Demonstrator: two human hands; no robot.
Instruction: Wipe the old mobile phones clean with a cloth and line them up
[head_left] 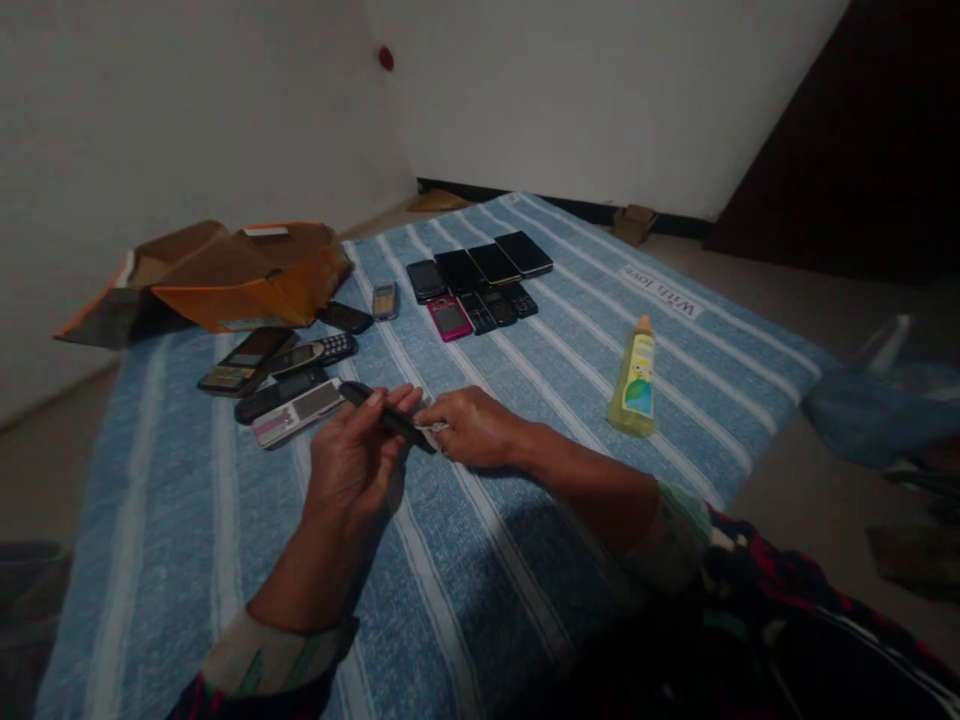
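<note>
A dark, narrow phone (401, 424) is tilted above the striped cloth, held by my left hand (360, 450) with the thumb on top and the fingers beneath. At its right end my right hand (472, 427) pinches a small pale cloth (436, 430) against it. Just left of my left hand lies a white and pink phone (298, 412), beside a loose group of dark phones (247, 358). Farther back, several phones lie in two rows, with large black ones (495, 263) behind and a pink one (450, 318) at the front left.
An open orange and brown box (255, 285) sits at the table's back left. A bottle of yellow liquid (634, 385) lies on the right side of the striped tablecloth (570, 350). One grey phone (385, 301) is apart, between the box and the rows.
</note>
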